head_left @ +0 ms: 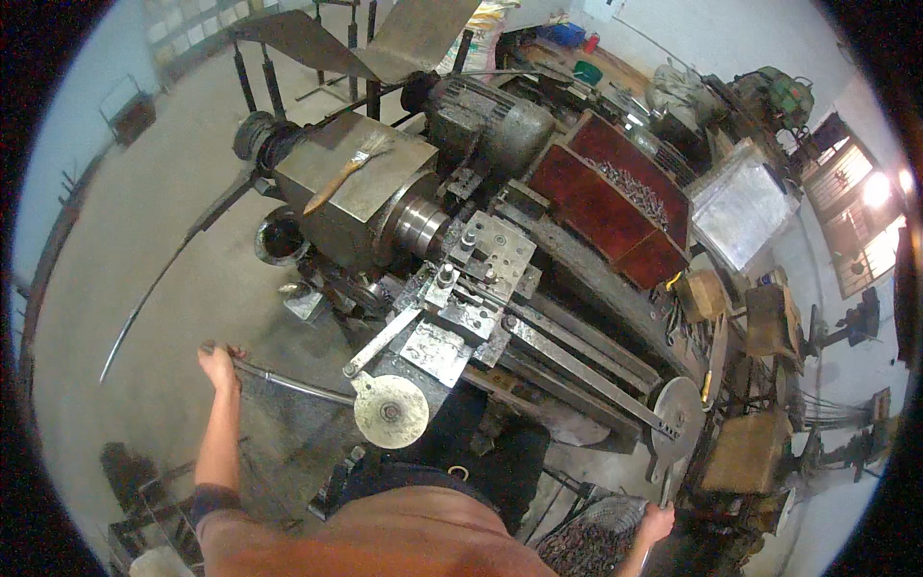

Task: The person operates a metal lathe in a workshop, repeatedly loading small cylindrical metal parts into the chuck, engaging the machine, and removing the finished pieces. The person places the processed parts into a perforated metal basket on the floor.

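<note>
My left hand (221,365) is closed around the end of a long metal lever (298,387), out to the left of a lathe. The lever runs to a round metal disc (391,412) at the front of the machine. At the lower right, my right hand (657,522) is wrapped round a thin rod-like handle (666,484) below a second round plate (678,423). Between my hands stands the tool slide (466,317), with bolts and a short flat arm (383,342). A shiny chuck (421,227) faces the slide from the headstock (346,183).
A wooden-handled brush (348,177) lies on the headstock. Behind the slide stands a dark red tray (586,207) holding many small metal parts. A motor (490,120) sits at the back. Near my right hand is a container of dark shavings (586,543). A long bar (154,288) sticks out leftward.
</note>
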Motion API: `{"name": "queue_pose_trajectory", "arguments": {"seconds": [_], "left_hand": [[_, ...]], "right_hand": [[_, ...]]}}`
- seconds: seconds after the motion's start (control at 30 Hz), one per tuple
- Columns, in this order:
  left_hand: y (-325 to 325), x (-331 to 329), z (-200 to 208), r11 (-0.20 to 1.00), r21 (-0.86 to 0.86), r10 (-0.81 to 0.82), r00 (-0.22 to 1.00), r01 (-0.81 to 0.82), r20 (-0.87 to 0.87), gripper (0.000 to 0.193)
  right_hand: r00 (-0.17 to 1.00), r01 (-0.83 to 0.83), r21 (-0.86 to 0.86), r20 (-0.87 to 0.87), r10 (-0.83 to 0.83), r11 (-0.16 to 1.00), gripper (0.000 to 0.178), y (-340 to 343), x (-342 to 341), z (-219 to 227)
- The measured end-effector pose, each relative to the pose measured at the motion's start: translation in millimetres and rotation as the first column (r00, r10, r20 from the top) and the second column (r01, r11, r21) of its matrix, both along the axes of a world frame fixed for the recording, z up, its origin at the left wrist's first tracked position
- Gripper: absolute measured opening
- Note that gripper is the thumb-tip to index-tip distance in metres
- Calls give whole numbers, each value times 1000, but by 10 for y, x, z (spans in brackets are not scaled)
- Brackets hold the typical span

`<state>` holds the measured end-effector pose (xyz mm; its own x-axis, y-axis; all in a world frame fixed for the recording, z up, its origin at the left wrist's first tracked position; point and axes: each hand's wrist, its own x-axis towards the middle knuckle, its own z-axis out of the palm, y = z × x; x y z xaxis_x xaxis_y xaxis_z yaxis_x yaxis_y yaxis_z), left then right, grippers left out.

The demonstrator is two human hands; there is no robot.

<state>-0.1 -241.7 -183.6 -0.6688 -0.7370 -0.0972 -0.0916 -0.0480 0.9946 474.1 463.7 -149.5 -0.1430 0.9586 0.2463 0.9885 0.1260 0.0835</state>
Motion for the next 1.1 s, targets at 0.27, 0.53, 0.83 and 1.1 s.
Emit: {"name": "queue_pose_trajectory", "arguments": {"seconds": [0.27,0.53,0.83,1.1], "left_hand": [[-61,480,322,993,-85,-64,978,82,197,23],[-799,-265,111,397,-647,0,705,651,709,33],[453,-1499,-385,-224,-619,-261,566,753,782,32],[917,-1505,-1098,220,-632,-322,666,743,673,29]], "right_hand": [[979,-55,-37,193,61,998,33,1216,109,53],[982,-67,-40,176,73,997,54,1657,-240,89],[933,-256,25,-254,253,966,62,601,-35,-289],[900,-252,-150,-399,175,956,37,-93,-249,-108]]}}
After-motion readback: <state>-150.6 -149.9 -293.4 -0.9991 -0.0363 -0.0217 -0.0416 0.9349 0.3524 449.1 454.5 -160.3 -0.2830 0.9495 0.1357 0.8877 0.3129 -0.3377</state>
